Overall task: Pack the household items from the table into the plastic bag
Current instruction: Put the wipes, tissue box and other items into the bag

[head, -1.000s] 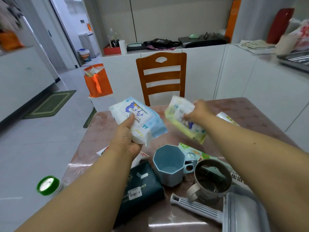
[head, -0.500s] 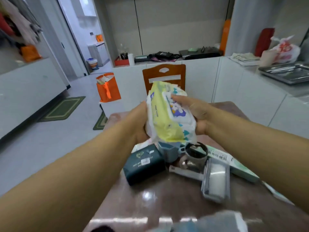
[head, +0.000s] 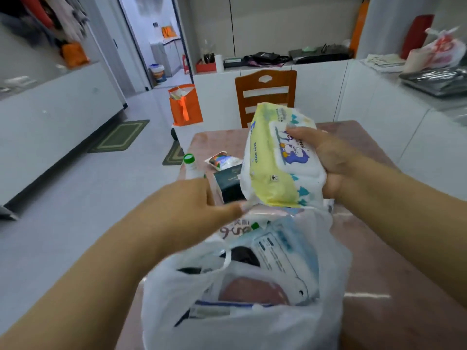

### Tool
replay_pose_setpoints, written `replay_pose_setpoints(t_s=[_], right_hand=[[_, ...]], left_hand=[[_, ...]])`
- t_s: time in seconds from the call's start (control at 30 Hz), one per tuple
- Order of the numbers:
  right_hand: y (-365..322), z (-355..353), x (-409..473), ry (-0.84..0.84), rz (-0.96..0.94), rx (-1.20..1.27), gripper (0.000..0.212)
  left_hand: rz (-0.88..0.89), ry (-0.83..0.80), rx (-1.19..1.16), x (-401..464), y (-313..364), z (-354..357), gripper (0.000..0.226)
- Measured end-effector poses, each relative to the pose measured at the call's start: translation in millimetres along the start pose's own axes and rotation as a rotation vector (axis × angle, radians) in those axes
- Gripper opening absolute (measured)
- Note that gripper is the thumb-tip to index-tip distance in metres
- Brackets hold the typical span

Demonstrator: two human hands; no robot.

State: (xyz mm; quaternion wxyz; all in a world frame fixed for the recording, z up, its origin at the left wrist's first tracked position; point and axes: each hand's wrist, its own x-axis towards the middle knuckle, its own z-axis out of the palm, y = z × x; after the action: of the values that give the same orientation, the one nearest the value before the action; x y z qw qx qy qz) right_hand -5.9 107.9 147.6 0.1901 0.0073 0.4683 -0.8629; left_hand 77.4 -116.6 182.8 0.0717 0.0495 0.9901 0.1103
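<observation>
My right hand point(head: 336, 160) grips a yellow and white pack of baby wipes point(head: 273, 183), tilted just above the far rim of the white plastic bag point(head: 240, 327). The bag stands with its mouth wide at the table's near edge. A blue and white wipes pack point(head: 283, 251) lies inside it among other items. My left hand point(head: 197, 205) reaches across from the left, its fingertips at the yellow pack's lower corner and the bag's far rim. Blur hides whether it pinches either one.
Behind the bag on the pinkish table point(head: 379, 248) are a dark green box point(head: 227, 178), a small colourful packet point(head: 222, 160) and a green-capped bottle point(head: 189, 159). A wooden chair point(head: 265, 89) stands at the far side, with an orange bag point(head: 185, 107) on the floor to its left.
Both packs came back from over the table towards me. The blue pack has left my left hand and lies in the bag. My right hand keeps the yellow pack.
</observation>
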Motion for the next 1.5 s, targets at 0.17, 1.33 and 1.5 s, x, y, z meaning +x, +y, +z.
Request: replay_pose_setpoints(t_s=[0.17,1.33,1.5], right_hand=[[45,8,-11,0.113,0.022,0.16,0.018],[95,12,-14,0.008,-0.13,-0.869,0.023],[116,39,16,-0.273,-0.104,-1.555,0.021]], left_hand=[[0.236,0.008,0.48,-27,-7,56,0.052],[-0.046,-0.083,-2.041,-50,-61,2,0.064],[-0.047,-0.051,-2.047,-45,-55,4,0.065]])
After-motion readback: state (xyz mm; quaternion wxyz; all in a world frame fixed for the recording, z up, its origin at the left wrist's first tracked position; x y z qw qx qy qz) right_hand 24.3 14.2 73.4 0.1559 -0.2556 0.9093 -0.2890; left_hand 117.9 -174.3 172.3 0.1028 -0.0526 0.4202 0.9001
